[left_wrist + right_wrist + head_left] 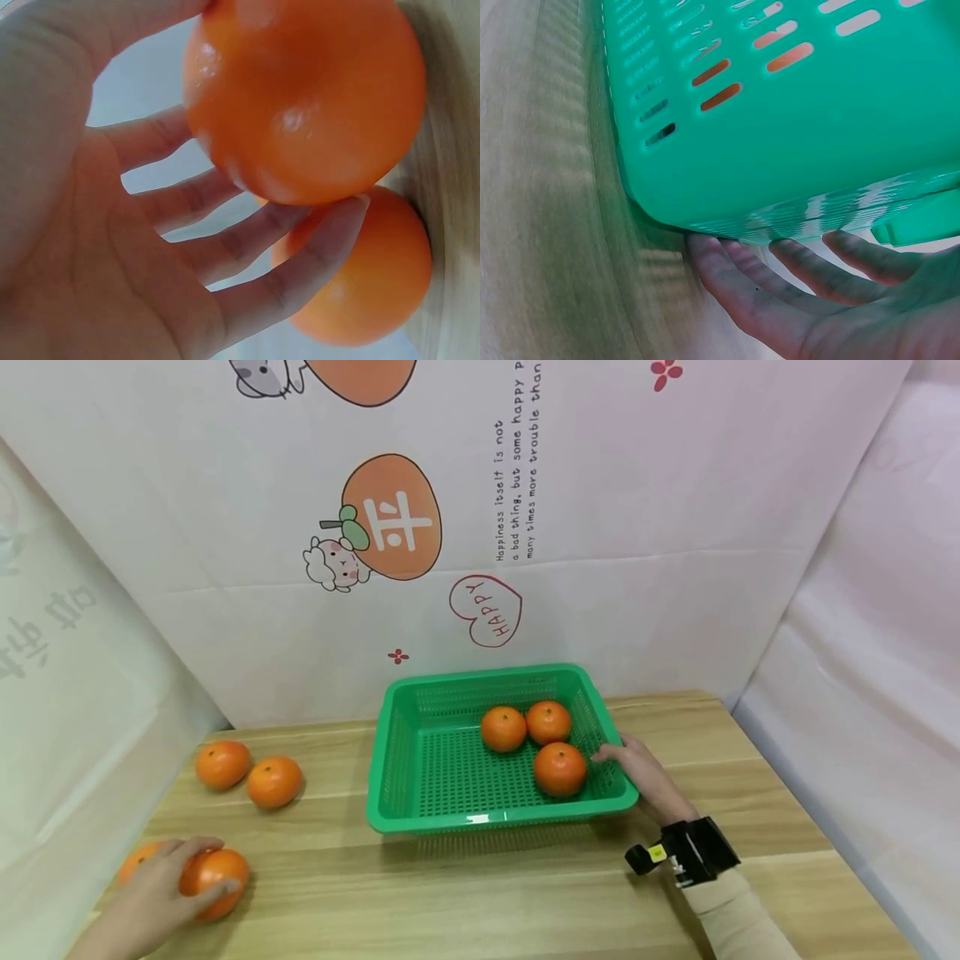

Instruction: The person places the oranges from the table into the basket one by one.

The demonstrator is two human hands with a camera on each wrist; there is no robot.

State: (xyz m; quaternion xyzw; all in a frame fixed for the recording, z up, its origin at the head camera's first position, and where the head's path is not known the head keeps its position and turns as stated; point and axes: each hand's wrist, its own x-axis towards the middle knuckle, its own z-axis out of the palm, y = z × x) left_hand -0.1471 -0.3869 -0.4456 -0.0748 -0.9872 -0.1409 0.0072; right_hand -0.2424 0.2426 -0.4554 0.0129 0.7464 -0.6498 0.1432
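Observation:
My left hand (156, 893) grips a tangerine (221, 868) at the near left of the table. In the left wrist view its thumb and fingers curve around the fruit. A second tangerine (367, 277) lies right beside those fingers, partly covered by the hand in the head view. On the right, my right hand (643, 770) holds the green plastic basket (450, 820) at its right side, thumb over the rim. Seen from the right wrist, the other fingers (810, 274) lie against the outer wall, low by the base. Three tangerines (560, 769) sit inside the basket's right half.
Two more tangerines (274, 782) stand at the back left of the wooden table (480, 902). A printed white cloth (615, 527) rises behind the table, and white cloth also hangs along both sides. A black wrist camera mount (697, 852) is strapped to the right wrist.

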